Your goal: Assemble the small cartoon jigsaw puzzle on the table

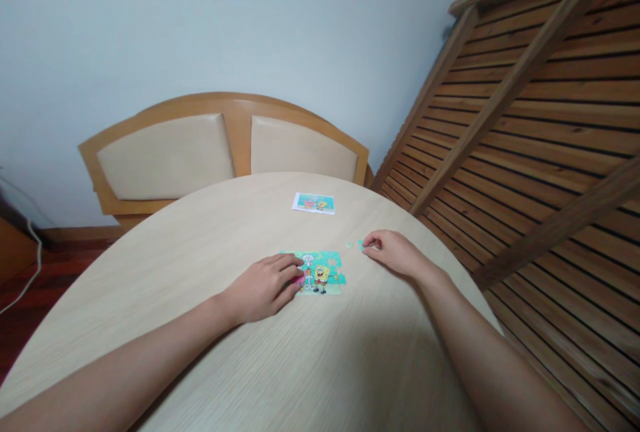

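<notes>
A jigsaw puzzle (321,276) with cartoon figures on a teal background lies on the table, its right edge uneven where pieces leave gaps. My left hand (261,287) rests over the puzzle's left part with the fingers stretched out, hiding that side. To the right of the puzzle, my right hand (393,252) pinches a small teal puzzle piece (360,245) between thumb and fingers, close to the tabletop. Between that hand and the puzzle lies a pale green loose piece (349,245).
A printed picture card (315,203) with similar cartoon figures lies farther back on the round wooden table (200,239). Behind the table stands a padded wooden headboard (236,129) against the wall. A slatted wooden frame (520,119) leans at the right. A white cable (37,259) hangs at the left.
</notes>
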The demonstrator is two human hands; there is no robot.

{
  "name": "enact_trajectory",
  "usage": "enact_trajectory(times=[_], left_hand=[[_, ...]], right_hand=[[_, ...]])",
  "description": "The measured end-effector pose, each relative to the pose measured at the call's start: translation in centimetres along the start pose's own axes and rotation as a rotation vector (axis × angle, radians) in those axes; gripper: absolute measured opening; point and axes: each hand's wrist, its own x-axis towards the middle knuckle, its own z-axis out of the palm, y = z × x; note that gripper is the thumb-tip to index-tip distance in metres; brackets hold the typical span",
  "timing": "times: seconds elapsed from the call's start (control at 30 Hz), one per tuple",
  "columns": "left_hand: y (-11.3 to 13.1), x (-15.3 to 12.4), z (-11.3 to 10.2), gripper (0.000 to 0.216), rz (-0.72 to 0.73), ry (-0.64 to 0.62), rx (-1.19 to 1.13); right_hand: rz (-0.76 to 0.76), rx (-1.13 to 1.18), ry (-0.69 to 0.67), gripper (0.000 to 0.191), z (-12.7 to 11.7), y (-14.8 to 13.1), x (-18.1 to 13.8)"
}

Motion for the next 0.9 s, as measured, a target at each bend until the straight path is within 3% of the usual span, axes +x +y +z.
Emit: enact_trajectory(times=[0.3,0.6,0.9], left_hand=[[0.1,0.1,-0.1,0.030,0.007,0.025,-0.009],[0.0,0.1,-0.1,0.030,0.007,0.028,-0.015],[0.0,0.2,0.0,0.030,0.003,0.017,0.000]], right_hand=[[0.028,0.149,-0.103,0.016,0.5,-0.5,-0.1],[-0.071,0.424,-0.177,0.020,0.6,-1.4,-0.2],[-0.120,0.512,-0.156,0.021,0.6,-3.1,-0.3]])
